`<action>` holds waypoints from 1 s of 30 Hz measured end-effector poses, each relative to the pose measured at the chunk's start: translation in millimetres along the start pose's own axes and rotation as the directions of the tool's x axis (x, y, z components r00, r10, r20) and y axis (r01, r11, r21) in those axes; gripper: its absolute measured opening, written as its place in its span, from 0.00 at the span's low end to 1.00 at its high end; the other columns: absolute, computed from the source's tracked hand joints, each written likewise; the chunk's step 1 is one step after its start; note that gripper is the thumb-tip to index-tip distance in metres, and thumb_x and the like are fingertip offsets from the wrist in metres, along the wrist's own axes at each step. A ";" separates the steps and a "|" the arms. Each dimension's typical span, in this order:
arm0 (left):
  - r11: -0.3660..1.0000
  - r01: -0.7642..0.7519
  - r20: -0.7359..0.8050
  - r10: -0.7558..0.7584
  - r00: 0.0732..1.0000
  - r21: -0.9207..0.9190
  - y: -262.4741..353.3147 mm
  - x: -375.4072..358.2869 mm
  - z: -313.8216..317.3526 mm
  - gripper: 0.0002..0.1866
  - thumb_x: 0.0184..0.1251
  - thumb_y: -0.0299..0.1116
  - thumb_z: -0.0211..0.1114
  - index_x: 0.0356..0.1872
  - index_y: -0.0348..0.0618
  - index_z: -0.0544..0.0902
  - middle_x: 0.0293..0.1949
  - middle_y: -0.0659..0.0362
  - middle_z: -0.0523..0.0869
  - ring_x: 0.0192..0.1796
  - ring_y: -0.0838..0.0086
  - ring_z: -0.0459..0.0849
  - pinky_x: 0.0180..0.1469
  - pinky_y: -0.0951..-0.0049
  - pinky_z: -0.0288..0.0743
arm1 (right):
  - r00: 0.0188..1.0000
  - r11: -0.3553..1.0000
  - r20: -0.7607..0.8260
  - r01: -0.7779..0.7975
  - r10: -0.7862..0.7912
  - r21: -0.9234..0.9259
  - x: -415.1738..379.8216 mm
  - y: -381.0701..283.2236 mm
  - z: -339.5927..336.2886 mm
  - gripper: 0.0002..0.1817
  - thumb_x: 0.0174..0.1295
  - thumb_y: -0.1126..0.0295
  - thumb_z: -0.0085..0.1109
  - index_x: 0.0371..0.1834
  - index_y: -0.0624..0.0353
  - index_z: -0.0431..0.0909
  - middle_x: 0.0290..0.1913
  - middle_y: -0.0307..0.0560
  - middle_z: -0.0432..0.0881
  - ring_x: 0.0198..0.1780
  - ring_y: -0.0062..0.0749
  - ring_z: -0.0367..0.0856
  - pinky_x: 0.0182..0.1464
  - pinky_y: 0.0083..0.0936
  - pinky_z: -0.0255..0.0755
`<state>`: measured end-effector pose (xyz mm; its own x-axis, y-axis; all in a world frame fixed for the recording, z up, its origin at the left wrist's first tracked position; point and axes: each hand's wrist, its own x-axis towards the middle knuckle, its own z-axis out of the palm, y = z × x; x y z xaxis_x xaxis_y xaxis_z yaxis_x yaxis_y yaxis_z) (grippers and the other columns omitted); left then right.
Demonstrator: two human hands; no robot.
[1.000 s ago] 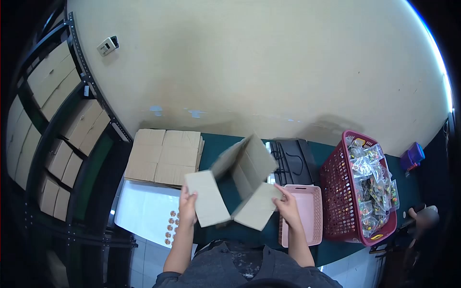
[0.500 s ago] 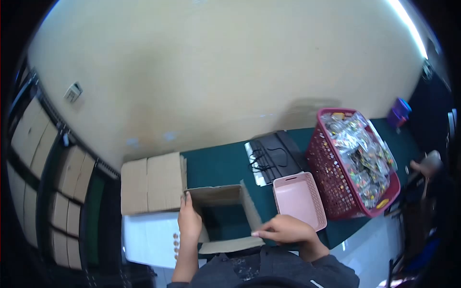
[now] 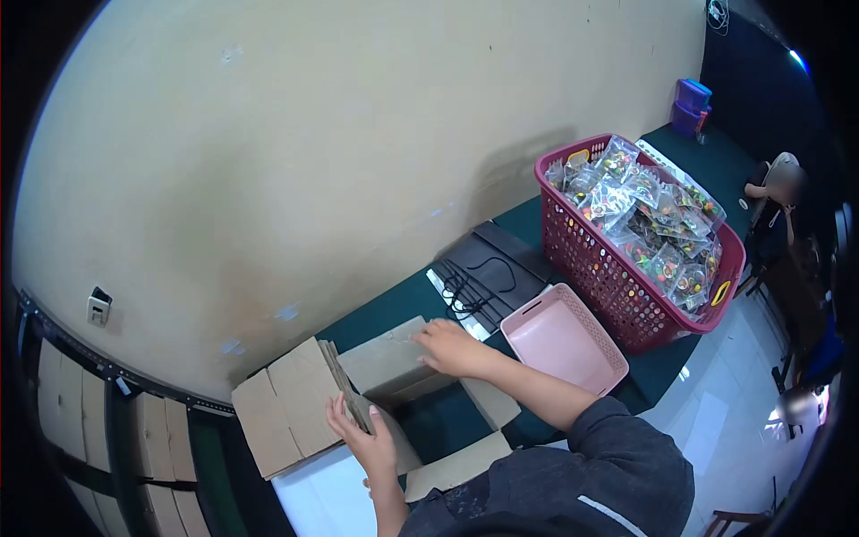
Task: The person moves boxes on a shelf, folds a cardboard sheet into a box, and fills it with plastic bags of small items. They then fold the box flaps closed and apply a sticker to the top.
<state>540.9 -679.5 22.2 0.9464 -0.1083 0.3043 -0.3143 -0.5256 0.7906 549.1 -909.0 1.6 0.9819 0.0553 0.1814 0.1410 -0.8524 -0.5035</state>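
Observation:
A brown cardboard box [image 3: 385,356] stands upright in front of me, its flaps spread outward and the dark green table visible through its bottom. My right hand [image 3: 450,347] rests at the right end of the far flap, fingers apart and touching it. At the box's left side, my left hand [image 3: 368,440] has its fingers spread and holds nothing. Flattened cardboard boxes [image 3: 291,403] lie in a stack just left of that hand.
A pink plastic basket [image 3: 565,345] sits right of the box. Behind it stands a maroon laundry basket [image 3: 608,273] full of small clear packets [image 3: 658,210]. Black bags with cords [image 3: 483,277] lie near the wall. Another person [image 3: 777,192] is at the far right.
My right hand has moved from the box's near right corner to the far flap, which now lies outward. My left hand has loosened, its fingers spread. The view has turned.

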 end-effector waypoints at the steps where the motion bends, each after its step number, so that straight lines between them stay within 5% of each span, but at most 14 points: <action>1: 0.975 0.112 0.022 -0.110 0.994 -0.193 -4.6 -2.4 -0.1 0.23 0.63 0.28 0.57 0.59 0.40 0.63 0.63 0.47 0.62 0.61 0.60 0.68 0.62 0.64 0.62 | 1.000 1.000 0.009 -0.008 0.008 0.002 -3.4 4.1 0.9 0.25 0.58 0.60 0.58 0.57 0.59 0.71 0.54 0.56 0.73 0.61 0.54 0.66 0.65 0.47 0.54; 3: 0.905 0.202 0.088 -0.183 0.979 -0.375 -29.2 -2.7 4.0 0.17 0.64 0.24 0.54 0.54 0.39 0.68 0.57 0.52 0.69 0.56 0.68 0.71 0.60 0.69 0.65 | 0.998 0.949 -0.069 -0.013 -0.010 -0.316 -12.7 10.6 3.5 0.26 0.56 0.60 0.58 0.59 0.56 0.70 0.57 0.54 0.73 0.65 0.54 0.62 0.67 0.55 0.46; 5: 0.796 0.393 0.655 0.007 0.756 -0.461 -57.8 -3.3 5.6 0.13 0.66 0.21 0.48 0.51 0.35 0.72 0.51 0.54 0.76 0.54 0.69 0.74 0.59 0.70 0.65 | 0.996 0.958 0.027 -0.078 0.088 -0.276 -18.8 24.5 11.4 0.31 0.58 0.59 0.56 0.67 0.43 0.61 0.60 0.54 0.71 0.65 0.58 0.62 0.68 0.59 0.39; 7: 0.857 0.375 0.696 -0.027 0.717 -0.353 -48.8 -11.3 7.7 0.17 0.62 0.15 0.43 0.48 0.37 0.76 0.48 0.52 0.80 0.55 0.68 0.76 0.61 0.69 0.64 | 0.987 0.975 0.081 -0.121 0.138 -0.188 -27.1 29.6 8.7 0.32 0.60 0.58 0.54 0.69 0.39 0.57 0.55 0.55 0.75 0.61 0.57 0.68 0.68 0.59 0.41; 9: 0.979 -0.016 0.642 0.145 0.753 -0.202 -40.4 -16.0 -2.8 0.21 0.54 0.12 0.43 0.46 0.38 0.78 0.51 0.50 0.79 0.60 0.62 0.74 0.64 0.68 0.63 | 0.904 0.956 0.308 -0.283 0.295 -0.083 -27.6 25.3 -9.8 0.32 0.63 0.55 0.51 0.71 0.35 0.53 0.48 0.61 0.78 0.56 0.54 0.73 0.68 0.56 0.44; 12: 0.974 -0.225 0.643 0.164 0.748 0.013 -65.3 -10.1 -32.1 0.26 0.46 0.11 0.45 0.43 0.46 0.82 0.51 0.56 0.80 0.64 0.54 0.68 0.70 0.48 0.46 | 0.927 0.963 0.264 -0.263 0.267 -0.054 -43.9 40.8 -0.6 0.32 0.62 0.53 0.52 0.69 0.42 0.57 0.48 0.60 0.78 0.52 0.52 0.75 0.65 0.57 0.49; 14: 0.968 -0.231 0.693 0.102 0.713 0.095 -68.2 -13.1 -46.4 0.28 0.46 0.11 0.45 0.45 0.50 0.83 0.54 0.57 0.79 0.67 0.53 0.64 0.71 0.45 0.41 | 0.985 0.970 -0.133 -0.133 0.107 -0.205 -55.7 63.7 19.0 0.35 0.58 0.50 0.57 0.67 0.51 0.61 0.52 0.62 0.74 0.51 0.52 0.75 0.63 0.50 0.56; 18: 0.932 -0.295 0.825 -0.007 0.565 0.210 -58.8 -20.7 -66.1 0.37 0.46 0.11 0.48 0.58 0.61 0.76 0.69 0.57 0.59 0.72 0.52 0.50 0.72 0.48 0.40 | 0.893 0.875 0.047 -0.448 0.448 0.183 -60.7 43.1 -18.0 0.38 0.51 0.55 0.66 0.64 0.59 0.64 0.56 0.62 0.72 0.56 0.53 0.72 0.59 0.32 0.66; 20: 0.911 -0.338 0.887 -0.062 0.457 0.238 -71.4 -24.7 -71.3 0.40 0.49 0.18 0.58 0.66 0.66 0.66 0.74 0.58 0.45 0.74 0.52 0.45 0.72 0.50 0.40 | 0.924 0.881 -0.068 -0.335 0.377 0.334 -69.5 57.3 -1.0 0.34 0.54 0.60 0.65 0.63 0.59 0.64 0.52 0.60 0.74 0.53 0.46 0.75 0.55 0.32 0.68; 23: 0.911 -0.383 0.886 0.044 0.462 0.154 -76.9 -24.0 -68.7 0.41 0.47 0.41 0.72 0.67 0.63 0.65 0.73 0.57 0.48 0.73 0.52 0.49 0.72 0.55 0.45 | 0.926 0.704 0.020 -0.301 0.378 0.644 -73.2 55.7 -1.3 0.29 0.56 0.66 0.61 0.62 0.58 0.66 0.49 0.53 0.76 0.49 0.35 0.77 0.52 0.28 0.70; 24: 0.994 -0.072 0.827 -0.030 0.561 0.085 -78.6 -27.6 -62.2 0.40 0.48 0.41 0.72 0.66 0.58 0.65 0.73 0.56 0.51 0.72 0.53 0.52 0.71 0.55 0.48 | 0.923 0.507 0.082 -0.279 0.375 0.816 -73.6 52.8 -4.0 0.26 0.57 0.70 0.59 0.60 0.59 0.68 0.48 0.49 0.77 0.47 0.29 0.77 0.51 0.26 0.70; 25: 0.971 0.238 0.767 -0.131 0.628 -0.028 -78.5 -31.6 -55.0 0.39 0.49 0.41 0.71 0.66 0.54 0.65 0.72 0.55 0.53 0.71 0.54 0.55 0.70 0.55 0.51 | 0.928 0.514 0.097 -0.283 0.359 0.810 -74.8 47.3 -7.3 0.26 0.57 0.70 0.59 0.60 0.59 0.68 0.48 0.49 0.77 0.47 0.29 0.77 0.51 0.26 0.70; 26: 0.999 0.029 0.701 0.007 0.713 -0.039 -93.1 -36.4 -45.6 0.43 0.49 0.38 0.73 0.67 0.46 0.61 0.70 0.51 0.57 0.68 0.55 0.61 0.67 0.55 0.57 | 0.937 0.493 0.129 -0.285 0.326 0.822 -76.1 38.3 -12.0 0.25 0.58 0.70 0.58 0.60 0.57 0.68 0.44 0.46 0.78 0.45 0.25 0.76 0.48 0.23 0.70; 30: 0.932 0.172 0.321 -0.064 0.945 -0.318 -99.9 -55.2 -2.7 0.53 0.47 0.27 0.73 0.71 0.47 0.45 0.68 0.44 0.57 0.67 0.55 0.64 0.66 0.58 0.60 | 0.944 0.403 0.178 -0.283 0.278 0.871 -73.6 12.6 -3.5 0.24 0.66 0.61 0.50 0.64 0.56 0.66 0.44 0.43 0.73 0.46 0.23 0.69 0.52 0.21 0.63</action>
<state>519.8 -618.7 -72.1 0.9383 -0.3395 0.0660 -0.1543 -0.2401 0.9584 478.1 -925.6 -15.1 0.9886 -0.0923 -0.1191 -0.1104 0.0937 -0.9895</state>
